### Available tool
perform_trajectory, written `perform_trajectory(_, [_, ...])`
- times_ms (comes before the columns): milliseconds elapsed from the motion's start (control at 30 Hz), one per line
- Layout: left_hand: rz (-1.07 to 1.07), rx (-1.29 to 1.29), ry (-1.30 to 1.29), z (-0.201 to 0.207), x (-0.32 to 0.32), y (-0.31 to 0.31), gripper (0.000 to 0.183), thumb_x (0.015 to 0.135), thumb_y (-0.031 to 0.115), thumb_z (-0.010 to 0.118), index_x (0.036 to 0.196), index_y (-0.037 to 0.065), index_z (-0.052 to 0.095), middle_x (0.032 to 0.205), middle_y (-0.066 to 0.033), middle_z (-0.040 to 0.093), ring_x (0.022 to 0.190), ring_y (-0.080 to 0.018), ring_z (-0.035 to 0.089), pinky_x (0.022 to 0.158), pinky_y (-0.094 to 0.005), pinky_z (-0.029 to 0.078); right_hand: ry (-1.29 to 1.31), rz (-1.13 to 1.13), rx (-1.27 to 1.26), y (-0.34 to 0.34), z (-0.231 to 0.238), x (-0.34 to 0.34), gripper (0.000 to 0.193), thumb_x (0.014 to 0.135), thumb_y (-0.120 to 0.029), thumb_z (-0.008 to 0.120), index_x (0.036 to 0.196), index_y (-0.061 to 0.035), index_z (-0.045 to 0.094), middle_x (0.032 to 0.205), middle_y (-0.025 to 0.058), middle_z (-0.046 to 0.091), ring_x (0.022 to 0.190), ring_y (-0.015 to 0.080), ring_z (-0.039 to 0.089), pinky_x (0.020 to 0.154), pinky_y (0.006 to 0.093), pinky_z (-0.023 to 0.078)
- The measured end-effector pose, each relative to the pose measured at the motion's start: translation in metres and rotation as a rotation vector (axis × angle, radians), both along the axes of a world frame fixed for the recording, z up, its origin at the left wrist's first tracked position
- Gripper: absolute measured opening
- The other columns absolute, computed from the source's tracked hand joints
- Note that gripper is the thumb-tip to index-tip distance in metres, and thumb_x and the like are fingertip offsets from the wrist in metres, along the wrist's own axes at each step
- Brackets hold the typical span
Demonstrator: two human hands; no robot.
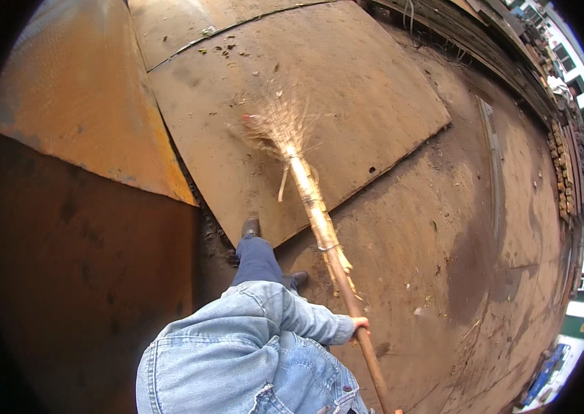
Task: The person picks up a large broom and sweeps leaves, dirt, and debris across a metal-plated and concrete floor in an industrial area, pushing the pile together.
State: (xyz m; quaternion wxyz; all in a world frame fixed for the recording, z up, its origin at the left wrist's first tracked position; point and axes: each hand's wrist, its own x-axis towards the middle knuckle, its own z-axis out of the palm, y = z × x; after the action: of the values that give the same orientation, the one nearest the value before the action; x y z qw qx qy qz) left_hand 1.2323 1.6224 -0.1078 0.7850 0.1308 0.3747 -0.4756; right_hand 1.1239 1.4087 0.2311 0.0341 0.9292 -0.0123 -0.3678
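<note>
A brown plate (354, 76) lay at twelve o'clock; over it, from five o'clock, slanted the broom (314, 210), probably light. Its stiff-looking bare shaft (371, 357) suited gripping; its twigs (279, 127) seemed springy. The left hand (361, 323) wrapped the shaft; the right hand's (398, 412) fingers I couldn't tell.

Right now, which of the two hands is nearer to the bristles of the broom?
Left. The left hand grips the wooden handle, partway along from the bristles; the right hand, apparently a sliver at the lower edge, is farther away.
</note>
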Motion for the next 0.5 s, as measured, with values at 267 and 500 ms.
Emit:
perform_trajectory(267, [-0.111, 0.568, -0.313, 0.107, 0.062, 0.073, 0.025, 0.061, 0.027, 0.061, 0.068, 0.003, 0.060, 0.056, -0.0121, 0.057, 0.039, -0.0234, 0.051, 0.035, -0.0343, 0.041, -0.081, -0.169, 0.308, -0.017, -0.069, -0.003, 0.031, 0.068, -0.014, 0.058, 0.095, 0.0018, 0.054, 0.078, 0.0246, 0.060, 0.075, 0.0383, 0.058, 0.066, 0.0432, 0.046])
perform_trajectory(500, [0.021, 0.880, -0.219, 0.084, 0.119, 0.328, 0.032, 0.064, 0.030, 0.059, 0.076, 0.001, 0.064, 0.071, -0.0138, 0.063, 0.066, -0.0238, 0.061, 0.059, -0.0331, 0.047, -0.112, 0.034, 0.540, 0.167, -0.196, 0.116, 0.031, 0.059, -0.021, 0.066, 0.080, -0.0009, 0.055, 0.067, 0.0221, 0.058, 0.063, 0.0378, 0.060, 0.056, 0.0414, 0.048])
